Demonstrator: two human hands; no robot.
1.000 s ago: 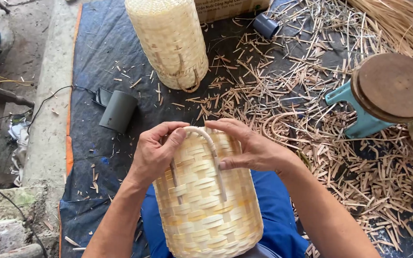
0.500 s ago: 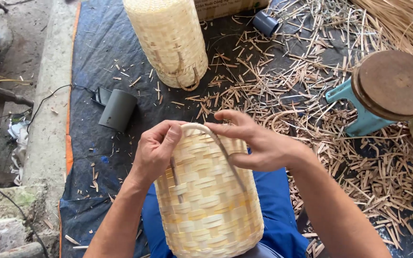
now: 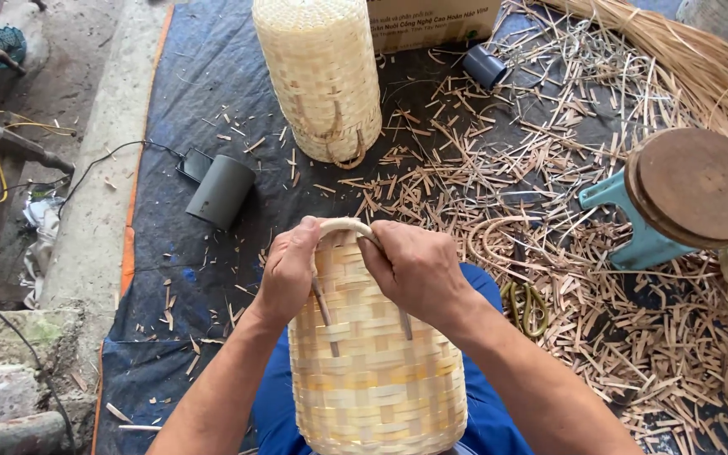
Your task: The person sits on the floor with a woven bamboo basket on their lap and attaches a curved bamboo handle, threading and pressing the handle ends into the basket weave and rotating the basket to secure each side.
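Hands (image 3: 355, 265) — basket (image 3: 377, 371) rim, scraps (image 3: 549, 253) beside

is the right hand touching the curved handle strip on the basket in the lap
Touching. The head view shows the right hand closed over the top of the pale handle strip, fingers wrapped on it with no gap, above the woven basket.

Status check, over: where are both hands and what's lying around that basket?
Left hand and right hand gripping arched handle of woven bamboo basket. Second basket beyond. Bamboo offcuts to the right.
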